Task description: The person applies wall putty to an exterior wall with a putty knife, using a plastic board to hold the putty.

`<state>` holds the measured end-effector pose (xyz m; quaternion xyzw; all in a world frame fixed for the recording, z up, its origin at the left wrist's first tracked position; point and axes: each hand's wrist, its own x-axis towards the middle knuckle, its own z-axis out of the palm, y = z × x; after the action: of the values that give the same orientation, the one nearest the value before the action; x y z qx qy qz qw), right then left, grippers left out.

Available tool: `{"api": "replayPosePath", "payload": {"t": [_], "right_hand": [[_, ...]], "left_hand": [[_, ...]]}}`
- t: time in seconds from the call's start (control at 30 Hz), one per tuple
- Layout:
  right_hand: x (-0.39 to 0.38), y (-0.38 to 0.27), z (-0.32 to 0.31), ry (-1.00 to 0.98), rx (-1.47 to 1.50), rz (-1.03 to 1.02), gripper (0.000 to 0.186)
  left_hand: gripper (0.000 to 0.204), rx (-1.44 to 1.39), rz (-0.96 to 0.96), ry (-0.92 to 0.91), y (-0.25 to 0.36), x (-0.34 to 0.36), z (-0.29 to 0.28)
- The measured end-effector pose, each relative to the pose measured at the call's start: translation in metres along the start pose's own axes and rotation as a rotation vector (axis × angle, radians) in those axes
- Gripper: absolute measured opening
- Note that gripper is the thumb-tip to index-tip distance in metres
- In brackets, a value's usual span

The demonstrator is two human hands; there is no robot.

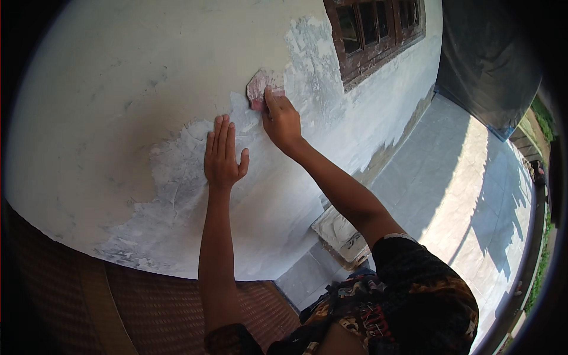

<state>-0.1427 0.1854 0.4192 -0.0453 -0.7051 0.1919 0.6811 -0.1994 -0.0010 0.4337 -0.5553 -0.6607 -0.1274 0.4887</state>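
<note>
My right hand (282, 121) is closed on a flat pinkish putty scraper (258, 89), smeared with pale putty. The scraper lies against the wall (195, 71), at the edge of a rough white and grey patch. Lower and to the left, my left hand (222, 155) rests flat on the wall with its fingers stretched upward and the thumb apart. Around it the surface is streaked with whitish putty (177, 171); the plaster further left is smoother and cream-coloured. My palm and some of the right fingers are hidden.
A brown wooden window (378, 35) is set in the wall at upper right. Beside my right arm, a pale rectangular package (340, 234) sits on the tiled floor (408, 177). A dark sheet (488, 65) hangs at far right. Brown woven panelling (171, 307) borders the lower left.
</note>
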Motion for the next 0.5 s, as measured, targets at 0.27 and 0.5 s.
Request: {"api": "replayPosePath", "payload": {"t": [0.27,0.5], "right_hand": [[0.003,-0.005,-0.029,0.061,0.192,0.005,0.054],[-0.017,0.006,0.003,-0.018,0.052,-0.105,0.065]], "left_hand": [[0.056,0.014,-0.016,-0.004,0.002,-0.001,-0.004],[0.056,0.028,-0.013,0.024,0.0,-0.001,0.001]]}}
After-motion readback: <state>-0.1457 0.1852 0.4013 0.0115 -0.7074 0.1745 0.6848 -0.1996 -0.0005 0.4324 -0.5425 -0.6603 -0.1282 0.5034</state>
